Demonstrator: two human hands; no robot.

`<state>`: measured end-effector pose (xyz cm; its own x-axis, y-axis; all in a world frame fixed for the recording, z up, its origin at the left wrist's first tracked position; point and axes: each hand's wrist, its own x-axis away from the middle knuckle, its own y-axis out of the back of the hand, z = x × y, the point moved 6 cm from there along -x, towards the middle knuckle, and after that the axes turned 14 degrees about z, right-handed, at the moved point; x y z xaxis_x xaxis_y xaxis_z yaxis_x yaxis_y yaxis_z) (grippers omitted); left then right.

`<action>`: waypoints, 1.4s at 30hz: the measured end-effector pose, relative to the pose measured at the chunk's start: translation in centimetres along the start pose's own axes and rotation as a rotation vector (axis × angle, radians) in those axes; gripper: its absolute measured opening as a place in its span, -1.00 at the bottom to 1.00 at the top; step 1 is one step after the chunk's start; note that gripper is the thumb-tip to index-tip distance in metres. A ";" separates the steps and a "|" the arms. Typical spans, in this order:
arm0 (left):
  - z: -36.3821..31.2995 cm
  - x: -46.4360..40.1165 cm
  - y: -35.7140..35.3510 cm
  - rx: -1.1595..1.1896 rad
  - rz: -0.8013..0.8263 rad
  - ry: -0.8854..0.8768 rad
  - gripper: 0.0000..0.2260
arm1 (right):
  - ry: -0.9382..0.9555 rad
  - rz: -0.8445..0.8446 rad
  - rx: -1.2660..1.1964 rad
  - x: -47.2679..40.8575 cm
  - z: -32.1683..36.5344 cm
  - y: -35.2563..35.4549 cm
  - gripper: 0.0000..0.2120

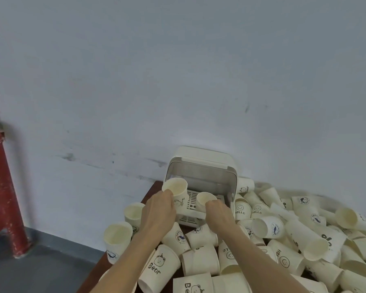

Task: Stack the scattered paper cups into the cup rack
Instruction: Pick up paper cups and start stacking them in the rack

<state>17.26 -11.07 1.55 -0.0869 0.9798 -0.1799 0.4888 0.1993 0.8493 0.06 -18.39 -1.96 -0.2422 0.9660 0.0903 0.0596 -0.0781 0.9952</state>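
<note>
One cup (175, 188) is gripped by the left hand (159, 210), another cup (205, 199) by the right hand (219, 212), both held right at the open rack (201, 172); loads more are piled around.

Cup rack (201, 172): white plastic box, clear lid lifted, slatted tray, sitting at the table's far edge against the wall. Paper cups (283, 240): cream, printed "Bear" and "HELLO", lying tumbled near and right of it; two being held upright at its opening.
</note>
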 end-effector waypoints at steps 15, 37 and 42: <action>-0.5 -6.2 -3.1 -0.112 0.074 0.036 -0.79 | 0.062 0.019 -0.034 0.1 -0.3 0.0 -0.83; 1.6 -6.5 -6.4 -0.249 0.257 0.153 -0.71 | -0.005 -0.055 -0.138 -0.8 1.5 0.1 -0.80; 1.0 -6.3 -6.1 -0.203 0.258 0.122 -0.66 | -0.007 -0.040 -0.128 -0.3 1.8 0.1 -0.81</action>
<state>15.72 -18.48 -3.02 -0.0916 0.9904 0.1038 0.3264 -0.0686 0.9428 1.90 -18.28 -1.98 -0.2351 0.9707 0.0506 -0.0737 -0.0697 0.9948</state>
